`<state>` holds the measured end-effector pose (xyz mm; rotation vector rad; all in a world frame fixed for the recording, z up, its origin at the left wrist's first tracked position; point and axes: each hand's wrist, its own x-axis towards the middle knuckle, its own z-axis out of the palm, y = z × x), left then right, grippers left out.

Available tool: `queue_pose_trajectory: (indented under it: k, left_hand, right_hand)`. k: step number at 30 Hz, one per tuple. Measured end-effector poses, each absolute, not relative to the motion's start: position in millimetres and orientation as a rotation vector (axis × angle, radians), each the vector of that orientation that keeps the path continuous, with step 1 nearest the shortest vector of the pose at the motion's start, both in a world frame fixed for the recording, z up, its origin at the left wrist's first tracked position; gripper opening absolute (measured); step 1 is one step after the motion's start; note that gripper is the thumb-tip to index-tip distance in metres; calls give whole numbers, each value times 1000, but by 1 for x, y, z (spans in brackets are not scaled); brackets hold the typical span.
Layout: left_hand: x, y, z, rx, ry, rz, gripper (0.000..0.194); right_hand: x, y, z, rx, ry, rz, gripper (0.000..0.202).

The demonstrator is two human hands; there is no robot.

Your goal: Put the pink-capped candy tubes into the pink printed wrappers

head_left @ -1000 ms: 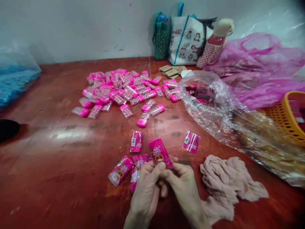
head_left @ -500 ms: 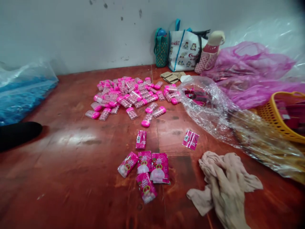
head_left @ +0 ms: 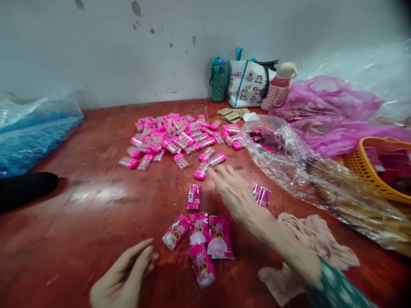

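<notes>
My right hand [head_left: 231, 186] stretches forward over the floor, somewhat blurred. Its fingertips are close beside a small clear candy box with a pink cap [head_left: 201, 170], at the near edge of a pile of such candy boxes [head_left: 173, 132]; contact is hard to make out. At the lower left, my left hand [head_left: 123, 278] hovers with loosely curved fingers and nothing visible in it. Between the hands lie several filled pink printed packets [head_left: 203, 264]. One more pink packet [head_left: 194, 196] lies above them, another pink packet [head_left: 261, 195] to the right. Under my right forearm is a crumpled pale pink cloth [head_left: 311, 233].
Clear plastic sheeting [head_left: 282, 167] and a yellow basket [head_left: 369, 171] are on the right, with purple bags [head_left: 330, 98] behind. A printed tote bag [head_left: 247, 83] and bottles stand by the wall. A bag of blue pieces [head_left: 35, 132] and a black rounded object [head_left: 28, 188] are left.
My right hand has left the pale pink cloth and moved forward and left to the candy boxes. My left hand has come into view at the lower left. The camera view has shifted slightly upward.
</notes>
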<state>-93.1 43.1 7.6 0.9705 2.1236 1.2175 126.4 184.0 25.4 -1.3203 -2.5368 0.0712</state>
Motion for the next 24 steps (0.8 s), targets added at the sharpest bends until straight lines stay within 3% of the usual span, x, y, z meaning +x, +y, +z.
queue_pose_trajectory:
  k: [2, 5, 8, 17, 24]
  left_hand:
    - [-83, 66, 4, 1368, 2069, 1141, 21]
    - [-76, 92, -7, 1889, 1952, 947, 25]
    - [-78, 101, -19, 2044, 1938, 688, 28]
    - [-76, 93, -27, 1780, 1981, 622, 37]
    - [-75, 92, -26, 1202, 1898, 925, 43]
  right_hand:
    - [104, 211, 19, -1228, -2662, 29, 49]
    - [87, 237, -1, -1171, -2726, 62, 40]
    - [91, 242, -16, -1158, -2742, 89, 28]
    - [132, 195, -17, -1285, -2527, 175, 32]
    - [148, 162, -42, -1359, -2298, 194, 22]
